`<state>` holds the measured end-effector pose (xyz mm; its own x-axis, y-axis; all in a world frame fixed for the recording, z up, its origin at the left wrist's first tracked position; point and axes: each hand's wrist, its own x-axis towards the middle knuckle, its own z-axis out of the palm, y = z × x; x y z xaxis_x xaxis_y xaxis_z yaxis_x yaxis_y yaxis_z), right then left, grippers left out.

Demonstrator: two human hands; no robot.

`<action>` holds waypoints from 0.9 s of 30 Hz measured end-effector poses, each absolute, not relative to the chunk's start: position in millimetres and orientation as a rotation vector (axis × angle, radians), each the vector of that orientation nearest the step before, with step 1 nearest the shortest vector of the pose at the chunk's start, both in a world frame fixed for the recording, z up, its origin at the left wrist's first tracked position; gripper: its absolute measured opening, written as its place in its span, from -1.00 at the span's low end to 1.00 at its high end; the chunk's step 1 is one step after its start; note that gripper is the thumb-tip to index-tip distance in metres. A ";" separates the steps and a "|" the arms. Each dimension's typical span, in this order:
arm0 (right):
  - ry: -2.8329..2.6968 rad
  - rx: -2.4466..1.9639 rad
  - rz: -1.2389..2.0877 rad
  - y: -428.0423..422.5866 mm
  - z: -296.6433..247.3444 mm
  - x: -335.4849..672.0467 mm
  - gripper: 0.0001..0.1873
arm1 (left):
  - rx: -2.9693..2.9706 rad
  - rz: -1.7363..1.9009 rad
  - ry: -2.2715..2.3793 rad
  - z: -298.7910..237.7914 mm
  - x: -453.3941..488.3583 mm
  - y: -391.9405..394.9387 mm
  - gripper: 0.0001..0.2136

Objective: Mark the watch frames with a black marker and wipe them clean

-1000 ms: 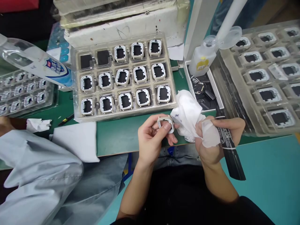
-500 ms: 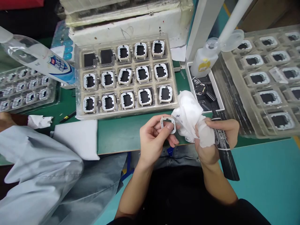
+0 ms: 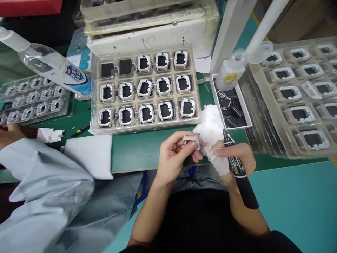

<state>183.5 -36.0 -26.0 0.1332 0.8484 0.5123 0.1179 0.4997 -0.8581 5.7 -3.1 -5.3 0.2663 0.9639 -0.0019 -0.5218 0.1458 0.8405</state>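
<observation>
On your green tabletop [image 3: 137, 151], a compartmented tray [image 3: 147, 128] sits back from the near edge. Above that edge, your right hand [image 3: 246, 158] grips crumpled white tissue [image 3: 210, 121] and a black marker [image 3: 246, 192]; your left hand [image 3: 171, 158] pinches a pale watch-shaped frame [image 3: 190, 137].

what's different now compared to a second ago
The right hand, holding the black marker and a white tissue, has moved left, closer to the left hand. The small frame there has tipped, showing more of its side. Nothing was taken or let go; the tray and large bottle stay put.
</observation>
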 end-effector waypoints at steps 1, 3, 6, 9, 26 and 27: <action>-1.353 -0.871 0.621 -34.2 -22.9 181.5 -0.84 | 0.839 1.167 0.642 -5.3 4.4 -2.4 -0.85; -1.356 -0.805 0.566 -30.5 -16.1 175.7 -0.84 | 0.814 1.123 0.651 -4.1 2.3 -0.5 -0.83; -1.347 -0.828 0.605 -26.2 -5.9 168.1 -0.79 | 0.778 1.063 0.664 -0.7 -0.1 2.5 -0.77; -1.450 -0.823 0.673 -24.0 -0.4 168.9 -0.68 | 0.753 1.029 0.635 2.0 -2.0 4.9 -0.75; -1.537 -0.864 0.592 -25.1 -12.4 180.3 -0.69 | 0.689 0.998 0.534 3.0 -6.6 8.7 -0.79; -1.552 -0.857 0.575 -25.2 -11.5 180.1 -0.69 | 0.692 0.990 0.537 2.7 -6.8 8.5 -0.77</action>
<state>180.1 -25.2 -11.5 -0.0163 0.7886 0.6146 0.1978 0.6051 -0.7712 -6.8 8.5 2.7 0.4524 0.8863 -0.0985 -0.5658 0.3707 0.7365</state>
